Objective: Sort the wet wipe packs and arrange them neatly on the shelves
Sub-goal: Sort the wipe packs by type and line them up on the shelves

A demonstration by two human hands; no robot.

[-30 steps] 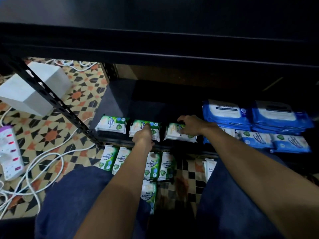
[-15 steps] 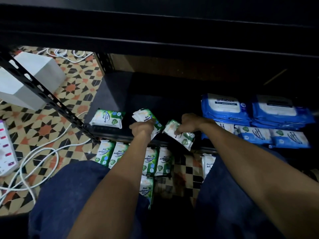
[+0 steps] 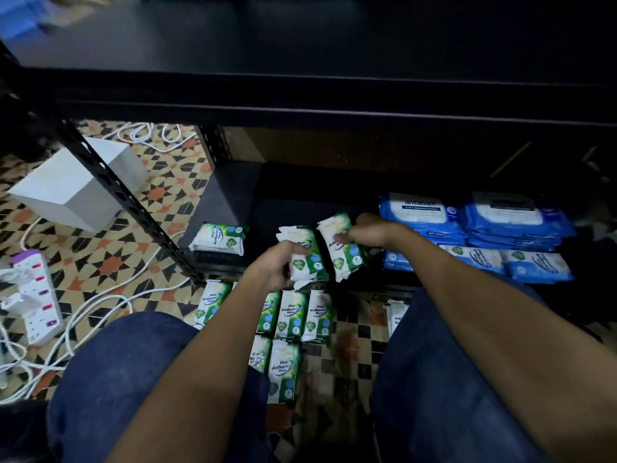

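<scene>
My left hand (image 3: 278, 267) grips a green wipe pack (image 3: 305, 253) turned lengthwise above the front of the bottom shelf (image 3: 230, 202). My right hand (image 3: 369, 233) holds a second green wipe pack (image 3: 342, 253) right beside it, also turned lengthwise and tilted. Another green pack (image 3: 222, 238) lies flat at the shelf's left front. Blue wipe packs (image 3: 514, 225) are stacked on the right of the shelf. Several green packs (image 3: 295, 314) lie in rows on the floor between my knees.
A black shelf board (image 3: 334, 88) hangs overhead and a slanted black upright (image 3: 127, 202) stands at the left. A white box (image 3: 76, 185), a power strip (image 3: 36, 295) and white cables (image 3: 100, 309) lie on the patterned floor at the left.
Both hands have lifted their green packs off the shelf front and rotated them from lying crosswise to lengthwise. The packs now sit close together.
</scene>
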